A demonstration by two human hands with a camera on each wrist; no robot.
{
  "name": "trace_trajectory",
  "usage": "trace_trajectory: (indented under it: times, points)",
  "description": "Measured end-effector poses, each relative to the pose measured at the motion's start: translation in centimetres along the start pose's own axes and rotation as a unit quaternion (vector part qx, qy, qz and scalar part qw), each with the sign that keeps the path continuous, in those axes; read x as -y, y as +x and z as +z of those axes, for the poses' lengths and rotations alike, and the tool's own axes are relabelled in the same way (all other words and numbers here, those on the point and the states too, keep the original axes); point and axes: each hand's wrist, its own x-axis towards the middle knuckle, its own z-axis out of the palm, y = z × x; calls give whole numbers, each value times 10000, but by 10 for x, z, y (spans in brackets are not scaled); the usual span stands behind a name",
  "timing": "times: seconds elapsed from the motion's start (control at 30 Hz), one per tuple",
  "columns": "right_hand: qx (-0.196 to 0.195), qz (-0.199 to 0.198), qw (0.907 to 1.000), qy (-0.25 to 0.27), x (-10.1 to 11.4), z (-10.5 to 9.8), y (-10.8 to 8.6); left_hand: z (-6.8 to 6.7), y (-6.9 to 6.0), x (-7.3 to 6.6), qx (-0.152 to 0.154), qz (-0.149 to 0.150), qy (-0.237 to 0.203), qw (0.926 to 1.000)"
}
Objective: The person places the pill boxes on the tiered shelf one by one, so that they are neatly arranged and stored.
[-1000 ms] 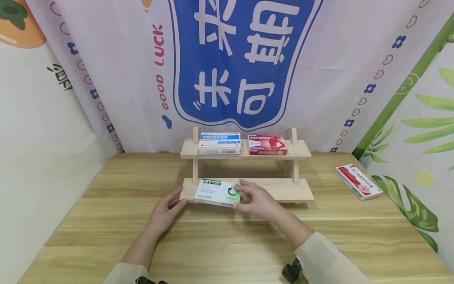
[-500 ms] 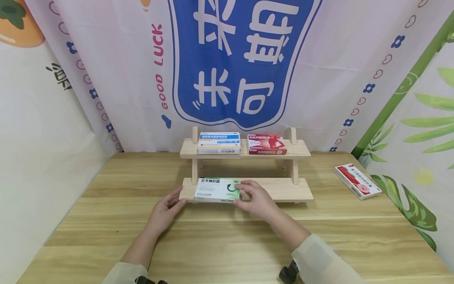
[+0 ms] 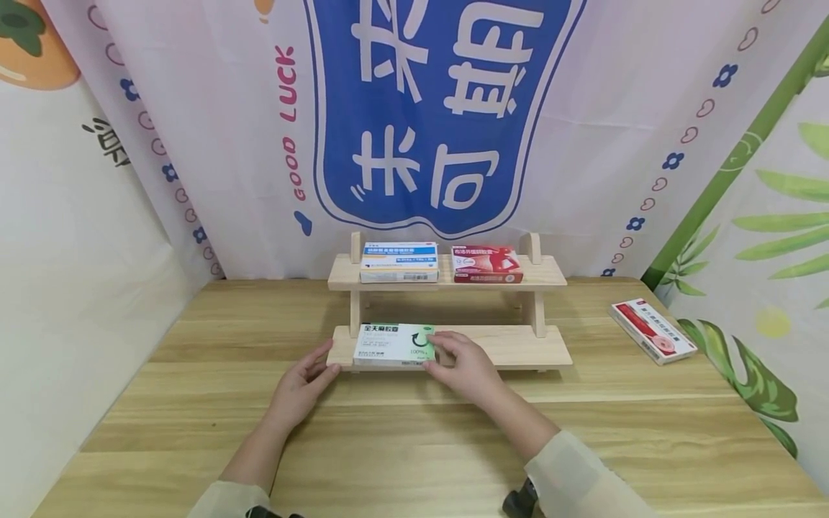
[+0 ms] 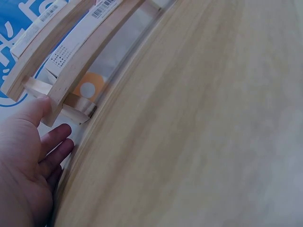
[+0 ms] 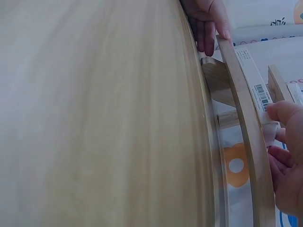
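A white and green medicine box [image 3: 391, 344] lies face up on the left part of the lower shelf [image 3: 512, 345] of a two-tier wooden rack. At its right end my right hand [image 3: 469, 367] pinches it, the thumb on the front edge and fingers on the right side; the right wrist view shows the thumb near the barcode of the box [image 5: 253, 78]. My left hand [image 3: 302, 388] grips the left end of that shelf. In the left wrist view the thumb of my left hand [image 4: 23, 165] touches the shelf end, the other visible fingers loosely bent below.
On the upper shelf [image 3: 447, 285] stand a blue and white box [image 3: 398, 262] and a red box [image 3: 486, 264]. Another red and white box [image 3: 653, 331] lies on the table [image 3: 388, 446] at the right. A printed cloth [image 3: 246, 129] hangs behind the rack.
The green and white box has moved back and slightly left, its front edge now nearly level with the shelf's edge. My right hand has moved with it; my left hand has stayed put.
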Motion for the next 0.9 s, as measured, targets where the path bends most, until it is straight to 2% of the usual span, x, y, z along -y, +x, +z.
trace_trajectory:
  times: [0.33, 0.43, 0.53, 0.7, 0.9]
  points:
    - [-76, -15, 10000, 51, 0, 0, 0, 0, -1, -1, 31, 4, -4, 10000]
    - [-66, 10, 9998, 195, -1, -1, -1, 0, -1, -1, 34, -5, 8, 10000]
    - [-95, 198, 9985, 506, -5, -4, -3, -1, -1, -1, 31, 6, 34, 10000]
    - [-262, 561, 9935, 960, -17, -16, -8, 0, -1, 0, 27, 1, 58, 10000]
    - [-417, 745, 9900, 1120, -32, -39, -15, 0, 0, 1, 37, -27, 33, 10000]
